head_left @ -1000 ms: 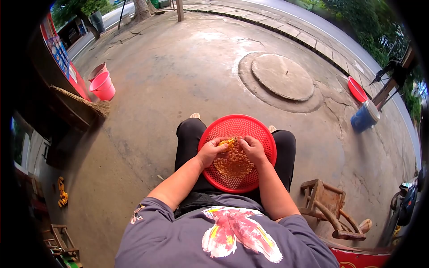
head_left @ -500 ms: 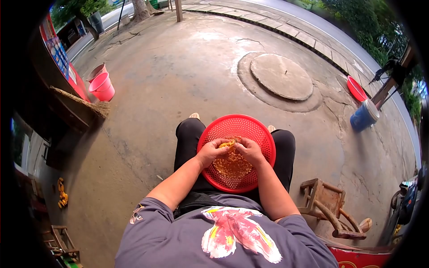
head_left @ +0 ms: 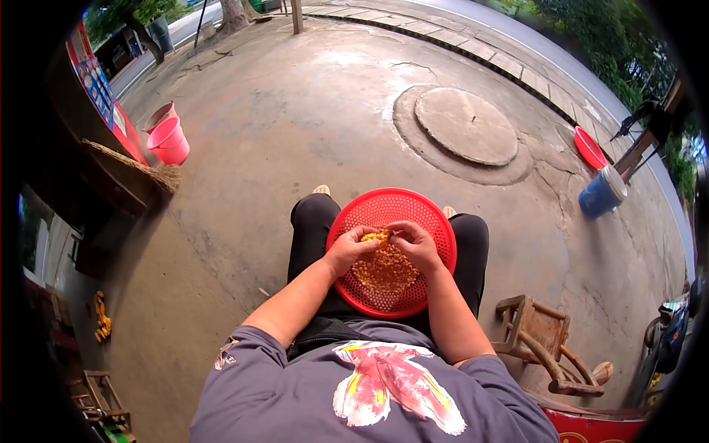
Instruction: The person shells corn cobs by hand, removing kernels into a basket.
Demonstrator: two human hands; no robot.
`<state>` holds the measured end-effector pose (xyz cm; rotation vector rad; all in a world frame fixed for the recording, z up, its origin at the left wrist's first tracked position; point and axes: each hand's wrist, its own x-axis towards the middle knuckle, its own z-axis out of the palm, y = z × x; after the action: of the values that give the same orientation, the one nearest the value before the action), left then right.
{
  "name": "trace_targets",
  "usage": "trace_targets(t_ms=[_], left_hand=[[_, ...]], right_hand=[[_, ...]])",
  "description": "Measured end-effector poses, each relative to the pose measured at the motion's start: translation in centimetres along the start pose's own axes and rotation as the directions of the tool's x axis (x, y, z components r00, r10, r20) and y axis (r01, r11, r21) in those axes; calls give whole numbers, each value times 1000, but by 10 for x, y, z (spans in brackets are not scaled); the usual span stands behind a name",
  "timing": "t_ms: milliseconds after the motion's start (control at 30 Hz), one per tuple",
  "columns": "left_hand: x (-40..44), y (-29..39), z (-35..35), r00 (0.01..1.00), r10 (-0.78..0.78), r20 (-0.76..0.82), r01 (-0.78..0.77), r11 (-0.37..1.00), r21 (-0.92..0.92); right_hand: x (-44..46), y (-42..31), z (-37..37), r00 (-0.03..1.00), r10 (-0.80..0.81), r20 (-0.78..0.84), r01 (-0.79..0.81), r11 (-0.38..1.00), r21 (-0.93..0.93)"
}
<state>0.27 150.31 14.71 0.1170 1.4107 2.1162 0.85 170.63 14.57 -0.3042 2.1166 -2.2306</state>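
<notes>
A red perforated plastic basket (head_left: 362,208) rests on my lap between my thighs. Loose yellow corn kernels (head_left: 385,273) are heaped in its middle. Above them, an ear of corn (head_left: 378,237) lies between my two hands, mostly covered by fingers. My left hand (head_left: 348,249) is closed around its left end, thumb along the near side. From the right, my right hand (head_left: 416,246) has its fingers bent over the other end, thumb pressed to the kernels.
To the right stand a wooden chair (head_left: 543,325) and a blue bucket (head_left: 602,193), near a red basin (head_left: 588,148). On the left are a pink bucket (head_left: 169,142), a straw broom (head_left: 166,177) and more corn ears (head_left: 102,317). A round concrete cover (head_left: 465,125) lies ahead.
My right hand has shifted slightly up, its fingers more arched over the ear of corn. My left hand keeps its hold almost unmoved.
</notes>
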Motion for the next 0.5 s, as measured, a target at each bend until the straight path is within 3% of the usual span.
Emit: trace_targets(t_ms=[67, 167, 500], left_hand=[[3, -4, -4, 1000, -15, -8, 15, 1000, 16], [2, -4, -4, 1000, -17, -14, 17, 999, 32], [4, -9, -3, 999, 34, 16, -36, 988, 149]], right_hand=[[-1, -1, 1, 994, -108, 32, 112, 971, -211], [-2, -8, 2, 987, -149, 59, 160, 924, -346], [-2, -6, 5, 959, -276, 62, 263, 792, -551]])
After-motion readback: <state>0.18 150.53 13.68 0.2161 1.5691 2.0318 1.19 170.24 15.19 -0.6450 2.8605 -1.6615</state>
